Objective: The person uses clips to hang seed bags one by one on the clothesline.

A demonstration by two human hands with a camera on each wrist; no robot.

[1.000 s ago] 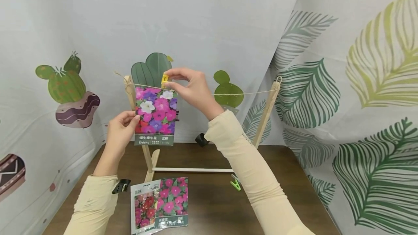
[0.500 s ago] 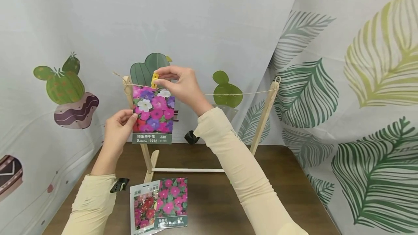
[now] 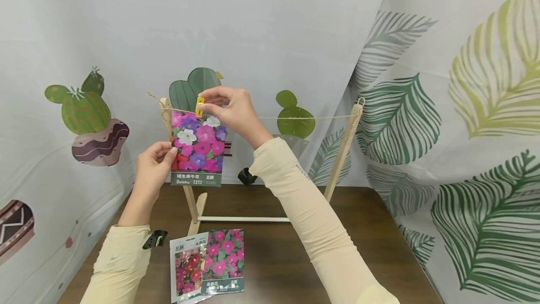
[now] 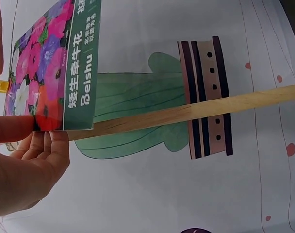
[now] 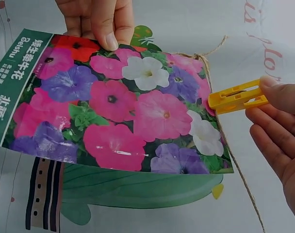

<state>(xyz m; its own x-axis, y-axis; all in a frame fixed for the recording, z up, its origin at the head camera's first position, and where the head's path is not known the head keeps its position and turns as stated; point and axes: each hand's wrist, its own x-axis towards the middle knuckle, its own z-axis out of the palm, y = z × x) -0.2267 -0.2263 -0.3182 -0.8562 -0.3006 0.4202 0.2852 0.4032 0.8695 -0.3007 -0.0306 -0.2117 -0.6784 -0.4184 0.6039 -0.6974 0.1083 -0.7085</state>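
A seed packet (image 3: 198, 147) printed with pink, purple and white flowers is held upright at the left end of a twine line (image 3: 270, 117). My left hand (image 3: 153, 165) pinches its left edge between thumb and fingers, thumb in front. At the packet's top edge my right hand (image 3: 236, 109) pinches a yellow clothespin (image 3: 199, 106) by its outer end. In the right wrist view the tip of the clothespin (image 5: 237, 95) overlaps both the twine (image 5: 237, 165) and the packet's top edge.
Two more seed packets (image 3: 222, 262) lie overlapping on the brown table (image 3: 270, 257). The twine runs between two wooden posts (image 3: 343, 151), with a white rod (image 3: 244, 219) low between them. A small black object (image 3: 246, 176) shows behind the right forearm.
My right hand has moved left along the packet's top edge with the clothespin, which has come down onto that edge. The left hand and packet have shifted slightly left.
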